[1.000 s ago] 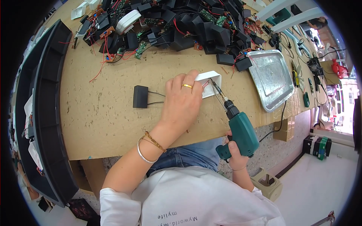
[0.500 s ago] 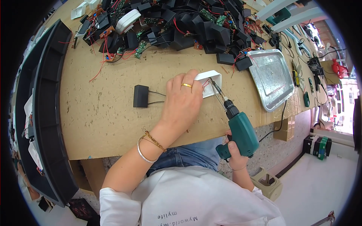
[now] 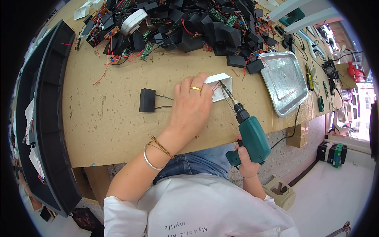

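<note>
My left hand [image 3: 191, 102], a ring on one finger, is closed on a white plastic housing [image 3: 218, 76] with thin red wires inside it. It steadies the housing on the table. My right hand [image 3: 248, 162] grips the handle of a green soldering gun [image 3: 254, 138], held over the table's front edge. The gun's metal tip and thin feed tube reach into the open housing from the lower right. A black rectangular block [image 3: 147, 100] lies left of my left hand, and its two dark wires run under that hand.
A large heap of black cases [image 3: 193, 31], circuit boards and red wires fills the back of the cardboard-topped table [image 3: 110, 130]. To the right lies a metal tray [image 3: 282, 85], with pliers [image 3: 312, 79] and cables beyond. A long black bin [image 3: 47, 118] borders the left side.
</note>
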`<state>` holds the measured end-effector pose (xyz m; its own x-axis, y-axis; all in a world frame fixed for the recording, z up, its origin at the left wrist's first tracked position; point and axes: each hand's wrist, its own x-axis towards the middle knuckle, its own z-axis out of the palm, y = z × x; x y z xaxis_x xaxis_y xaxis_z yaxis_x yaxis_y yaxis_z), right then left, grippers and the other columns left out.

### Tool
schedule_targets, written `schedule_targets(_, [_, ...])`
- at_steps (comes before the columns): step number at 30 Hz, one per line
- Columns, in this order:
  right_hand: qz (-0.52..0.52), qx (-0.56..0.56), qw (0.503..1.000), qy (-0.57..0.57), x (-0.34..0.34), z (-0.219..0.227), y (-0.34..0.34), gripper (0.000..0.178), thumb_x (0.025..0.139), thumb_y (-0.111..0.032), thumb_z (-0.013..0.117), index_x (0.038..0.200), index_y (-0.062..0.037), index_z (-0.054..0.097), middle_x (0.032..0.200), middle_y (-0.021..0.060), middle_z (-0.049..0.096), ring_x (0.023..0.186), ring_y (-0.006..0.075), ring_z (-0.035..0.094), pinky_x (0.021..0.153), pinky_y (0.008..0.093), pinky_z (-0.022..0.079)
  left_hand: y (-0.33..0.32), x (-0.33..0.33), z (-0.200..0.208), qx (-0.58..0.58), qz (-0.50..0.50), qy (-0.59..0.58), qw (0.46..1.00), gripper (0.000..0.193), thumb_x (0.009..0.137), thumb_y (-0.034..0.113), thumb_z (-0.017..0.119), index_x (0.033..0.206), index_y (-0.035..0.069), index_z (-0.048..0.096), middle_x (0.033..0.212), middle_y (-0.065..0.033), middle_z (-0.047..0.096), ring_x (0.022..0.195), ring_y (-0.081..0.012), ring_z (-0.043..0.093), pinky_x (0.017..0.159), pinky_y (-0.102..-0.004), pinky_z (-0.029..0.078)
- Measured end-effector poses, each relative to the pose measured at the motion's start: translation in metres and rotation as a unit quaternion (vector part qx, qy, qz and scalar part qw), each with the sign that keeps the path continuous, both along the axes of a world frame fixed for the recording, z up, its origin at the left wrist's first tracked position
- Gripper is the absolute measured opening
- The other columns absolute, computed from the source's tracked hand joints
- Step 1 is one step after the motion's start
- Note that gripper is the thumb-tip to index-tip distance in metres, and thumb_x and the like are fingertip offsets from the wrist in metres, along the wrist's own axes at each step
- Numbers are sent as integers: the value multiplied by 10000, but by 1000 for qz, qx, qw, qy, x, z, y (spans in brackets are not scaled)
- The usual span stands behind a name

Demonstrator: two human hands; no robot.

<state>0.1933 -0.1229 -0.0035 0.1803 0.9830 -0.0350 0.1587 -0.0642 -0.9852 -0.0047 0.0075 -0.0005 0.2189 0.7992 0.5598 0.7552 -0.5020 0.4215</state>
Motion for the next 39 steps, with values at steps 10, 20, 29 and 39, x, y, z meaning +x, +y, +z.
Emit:
schedule_targets(10, [0, 5, 1000, -10, 1, 0, 1, 406, 822, -160, 728, 1158, 27, 598, 1035, 104, 654, 935, 183, 624, 835, 318, 493, 0, -1, -1, 5, -1, 26, 1000, 156, 832, 113, 596, 922, 1, 537, 1179, -150, 517, 985, -296, 510, 851, -414, 396])
schedule_targets(20, [-9, 22, 1000, -5, -8, 10, 2, 528, 819, -394, 679, 1088, 54, 604, 999, 120, 616, 736, 143, 561, 636, 267, 461, 1, 0, -1, 3, -2, 22, 1000, 143, 826, 107, 592, 909, 8, 531, 1174, -151, 520, 988, -300, 516, 845, -418, 401])
schedule_targets(29, [2, 2, 1000, 4, -7, 6, 0, 524, 826, -346, 694, 1167, 34, 575, 1031, 109, 626, 795, 142, 568, 677, 274, 467, 1, 0, -2, 7, 1, 21, 1000, 149, 826, 107, 591, 907, -1, 529, 1173, -154, 517, 993, -304, 516, 850, -420, 400])
schedule_targets(39, [25, 6, 998, -51, 0, -3, -2, 495, 853, -236, 682, 1242, 26, 526, 1098, 101, 616, 828, 126, 558, 722, 277, 467, 0, -1, -1, 3, -3, 21, 1000, 141, 818, 101, 586, 902, 0, 533, 1175, -154, 513, 994, -303, 512, 850, -418, 400])
